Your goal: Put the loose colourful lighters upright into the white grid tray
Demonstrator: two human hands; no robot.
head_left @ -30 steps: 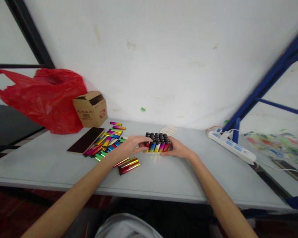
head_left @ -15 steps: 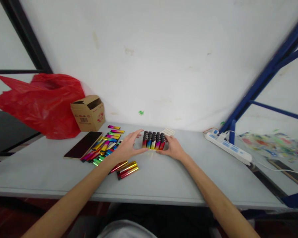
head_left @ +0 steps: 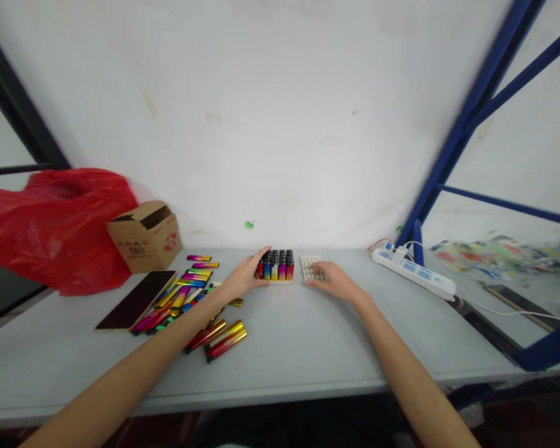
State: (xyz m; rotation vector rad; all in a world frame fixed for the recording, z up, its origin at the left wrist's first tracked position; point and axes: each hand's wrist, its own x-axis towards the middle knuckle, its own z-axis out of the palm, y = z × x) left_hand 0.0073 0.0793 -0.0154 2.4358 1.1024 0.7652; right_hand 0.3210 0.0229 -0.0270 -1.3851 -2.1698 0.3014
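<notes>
Upright lighters [head_left: 279, 269] with black tops and shiny coloured bodies stand packed together in rows on the table. My left hand [head_left: 246, 275] grips their left end, fingers at the back and thumb at the front corner. To the right of the block, a white tray [head_left: 307, 262] with rows of holes lies on the table. My right hand [head_left: 333, 281] has its fingers curled over the tray's right side and its thumb near the front edge. Loose lighters [head_left: 182, 297] lie in a pile left of my left forearm, which hides some of them.
A dark flat phone-like slab [head_left: 137, 300] lies left of the pile. Behind it stand an open cardboard box [head_left: 145, 236] and a red plastic bag [head_left: 70, 230]. A white power strip [head_left: 415, 272] with cables lies at right by a blue metal frame [head_left: 448, 149].
My right hand has left the right side of the lighter block and moved onto the white tray. My left hand has closed in on the block's left end. The camera view has shifted.
</notes>
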